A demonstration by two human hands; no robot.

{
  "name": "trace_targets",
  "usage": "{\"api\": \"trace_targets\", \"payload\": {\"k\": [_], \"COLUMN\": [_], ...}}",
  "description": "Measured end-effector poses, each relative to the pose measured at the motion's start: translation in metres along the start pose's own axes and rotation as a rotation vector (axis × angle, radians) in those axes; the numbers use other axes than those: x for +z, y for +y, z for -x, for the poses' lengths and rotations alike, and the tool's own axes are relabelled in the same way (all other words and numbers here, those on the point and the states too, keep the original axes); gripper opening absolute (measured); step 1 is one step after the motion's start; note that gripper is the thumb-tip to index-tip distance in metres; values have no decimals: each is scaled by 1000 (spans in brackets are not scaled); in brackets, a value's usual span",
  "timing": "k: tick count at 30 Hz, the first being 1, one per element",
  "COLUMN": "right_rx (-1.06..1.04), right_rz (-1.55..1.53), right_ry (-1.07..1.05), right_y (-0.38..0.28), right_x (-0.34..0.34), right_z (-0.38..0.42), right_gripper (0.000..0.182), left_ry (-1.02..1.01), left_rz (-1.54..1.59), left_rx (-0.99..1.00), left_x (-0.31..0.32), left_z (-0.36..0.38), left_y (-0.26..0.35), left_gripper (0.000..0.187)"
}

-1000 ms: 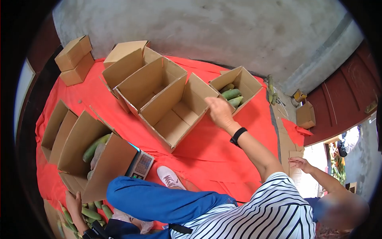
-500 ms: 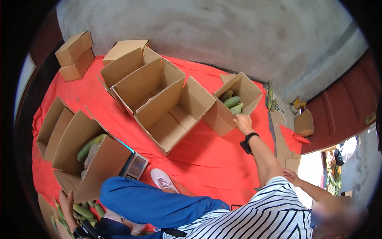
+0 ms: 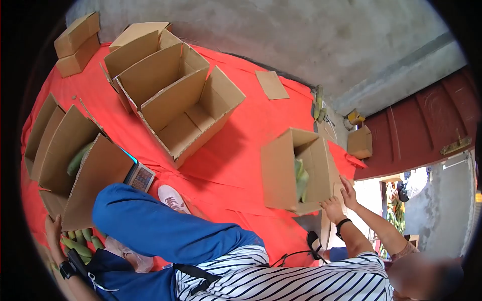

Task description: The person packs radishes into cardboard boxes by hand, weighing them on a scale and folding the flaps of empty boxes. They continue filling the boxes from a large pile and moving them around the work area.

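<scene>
My right hand [image 3: 333, 209], with a dark band at the wrist, holds the near corner of an upright open cardboard box [image 3: 279, 170]. Several long green gourds [image 3: 301, 181] lie inside that box. At the lower left, my left hand [image 3: 53, 230] grips the bottom corner of another cardboard box [image 3: 95, 183], tilted beside my knee. Part of a green gourd [image 3: 78, 159] shows inside it; its wall hides the rest. Another person's hand [image 3: 347, 193] is spread just beyond my right hand, close to the first box.
Joined open cartons [image 3: 183, 135] stand on the red cloth [image 3: 221, 175]. Closed boxes [image 3: 78, 42] are stacked at the far left. A flat cardboard piece [image 3: 272, 85] lies near the wall. Loose gourds [image 3: 78, 246] lie below my left hand. A doorway is at right.
The gourd box has moved away from the joined cartons toward the other person and turned, with my right hand at its corner. The flat cardboard behind it is now uncovered. The view has shifted.
</scene>
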State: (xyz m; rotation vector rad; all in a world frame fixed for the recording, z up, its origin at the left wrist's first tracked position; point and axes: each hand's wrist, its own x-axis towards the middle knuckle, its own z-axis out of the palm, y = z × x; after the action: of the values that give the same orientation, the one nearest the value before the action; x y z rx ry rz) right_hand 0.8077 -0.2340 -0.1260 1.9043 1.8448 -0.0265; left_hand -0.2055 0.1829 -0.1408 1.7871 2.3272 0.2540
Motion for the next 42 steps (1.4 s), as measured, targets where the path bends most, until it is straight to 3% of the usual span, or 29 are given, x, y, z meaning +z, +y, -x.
{"api": "trace_targets", "payload": {"k": [4, 5, 7, 10, 14, 17, 19, 20, 22, 23, 27, 33, 37, 42], "right_rx": [83, 78, 56, -56, -399, -466, -178, -193, 162, 222, 343, 301, 313, 308], "right_rz": [-18, -31, -78, -245, -461, -501, -1218, -1207, -1524, -1657, -1748, -1972, -2054, -1992], "right_ry": [-517, -664, -782, -369, 16, -12, -291, -296, -457, -494, -284, -348, -333, -120], "right_y": [-1, -12, -39, -103, -197, -237, -253, -262, -278, -282, -306, -303, -306, -267], "right_x": [-9, -20, -50, -129, -222, -252, -227, -224, -216, -199, -198, -199, -203, -201], "right_z": [19, 4, -44, -119, -209, -260, -304, -316, -340, -358, -387, -397, -400, -421], "right_gripper": [17, 17, 18, 21, 30, 33, 53, 53, 73, 82, 70, 45, 39, 38], "left_ry": [-73, -65, -94, -109, -44, 23, 48, 52, 58, 61, 60, 63, 88, 77], "left_rz": [160, 181, 183, 236, 300, 96, 40, 43, -14, -14, -27, -78, -89, -185], "left_rx": [-96, -3, -70, -178, -64, -70, -85, -103, -114, -125, -121, -137, -111, -140], "left_x": [3, 0, -13, -22, -9, -34, -43, -45, -47, -47, -47, -49, -47, -47], "left_z": [-9, -5, 5, 15, 9, 31, 39, 42, 44, 45, 44, 46, 48, 49], "left_y": [-9, -1, 32, 57, 37, 83, 100, 106, 112, 114, 119, 128, 128, 130], "left_gripper": [32, 31, 31, 31, 38, 42, 41, 41, 40, 40, 38, 37, 37, 38]}}
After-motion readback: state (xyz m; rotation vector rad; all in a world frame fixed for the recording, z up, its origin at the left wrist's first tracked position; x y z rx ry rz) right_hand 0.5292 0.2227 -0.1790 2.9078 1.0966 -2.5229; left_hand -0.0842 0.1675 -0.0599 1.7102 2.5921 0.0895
